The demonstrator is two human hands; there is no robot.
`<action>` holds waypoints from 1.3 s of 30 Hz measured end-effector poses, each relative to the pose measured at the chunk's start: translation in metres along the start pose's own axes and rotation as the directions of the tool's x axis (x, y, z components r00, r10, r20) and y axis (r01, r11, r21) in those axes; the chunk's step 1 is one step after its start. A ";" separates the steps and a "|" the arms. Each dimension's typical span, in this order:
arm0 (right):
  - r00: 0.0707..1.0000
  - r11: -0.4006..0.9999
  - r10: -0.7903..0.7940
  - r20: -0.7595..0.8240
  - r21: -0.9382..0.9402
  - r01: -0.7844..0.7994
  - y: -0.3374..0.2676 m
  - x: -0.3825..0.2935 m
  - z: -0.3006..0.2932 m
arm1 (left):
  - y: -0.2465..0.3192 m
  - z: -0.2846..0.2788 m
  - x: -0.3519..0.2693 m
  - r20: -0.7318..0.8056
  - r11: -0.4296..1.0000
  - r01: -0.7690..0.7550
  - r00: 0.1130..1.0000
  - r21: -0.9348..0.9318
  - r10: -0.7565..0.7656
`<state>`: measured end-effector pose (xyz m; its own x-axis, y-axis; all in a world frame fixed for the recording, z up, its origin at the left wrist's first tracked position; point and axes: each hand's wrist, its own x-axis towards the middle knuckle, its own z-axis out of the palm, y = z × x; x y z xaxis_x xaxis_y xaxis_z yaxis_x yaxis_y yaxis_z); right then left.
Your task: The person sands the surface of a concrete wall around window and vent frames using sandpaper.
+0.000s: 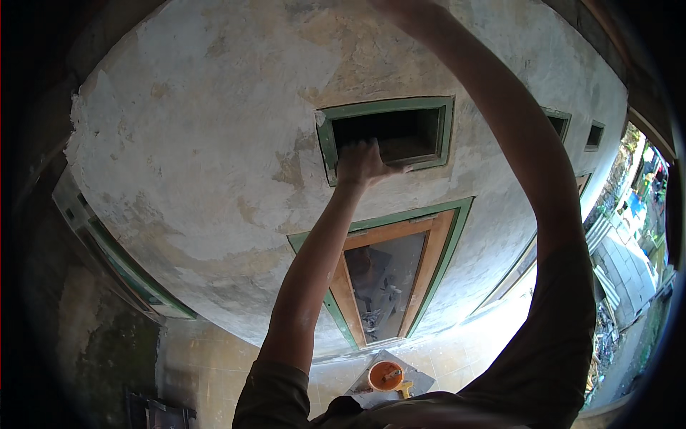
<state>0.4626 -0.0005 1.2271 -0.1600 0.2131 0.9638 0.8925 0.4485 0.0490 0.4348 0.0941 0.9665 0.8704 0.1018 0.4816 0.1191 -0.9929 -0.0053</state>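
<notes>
My left hand (363,165) is hooked over the lower edge of a green wooden vent frame (386,108) set in the wall. Its fingers reach into the dark opening, and its thumb lies along the bottom rail. The plastered wall (225,107) around the frame is patchy, with whitish and tan areas. High at the top edge of the picture, my right hand (399,9) is raised against the upper wall. It is blurred and mostly cut off, so I cannot see whether it holds anything.
Below the vent is a wood-framed glass window (383,289) in a green surround. An orange bucket (386,375) stands on a grey sheet (420,378) on the tiled floor, with a yellow-handled tool (405,388) beside it. Smaller vents (595,135) sit further right. Grey blocks (624,263) lie outside.
</notes>
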 end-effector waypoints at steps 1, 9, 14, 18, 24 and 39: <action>0.986 0.770 -0.109 0.124 -0.617 0.162 0.010 -0.010 -0.002 | 0.003 -0.001 0.001 -0.010 1.000 -0.013 1.000 0.006 0.013; 0.913 0.361 -0.169 0.372 -0.838 0.408 -0.007 -0.152 0.024 | 0.001 0.002 -0.001 0.026 0.999 -0.014 1.000 0.036 0.014; 0.901 0.621 0.048 0.431 -0.720 0.311 -0.048 -0.220 -0.017 | 0.005 0.005 -0.001 -0.158 0.995 -0.098 0.983 0.010 0.098; 0.953 0.786 0.282 0.113 -0.597 -0.162 -0.116 -0.242 -0.046 | -0.005 0.006 -0.001 -0.028 0.999 -0.014 0.999 0.040 0.015; 0.770 0.586 0.613 -0.176 -0.553 -0.593 -0.188 -0.366 -0.061 | 0.003 -0.001 -0.008 -0.016 0.989 -0.084 0.996 0.125 0.087; -0.235 -0.286 0.951 -0.201 -0.282 -0.916 -0.305 -0.704 0.064 | 0.009 0.128 -0.218 -0.049 0.424 -0.094 0.992 -0.901 0.117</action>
<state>0.2757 -0.2320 0.5173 0.9712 0.2015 -0.1269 0.0104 -0.5684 -0.8227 0.3072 0.0710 0.7488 0.8542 -0.0178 0.5197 -0.4614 -0.4867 0.7417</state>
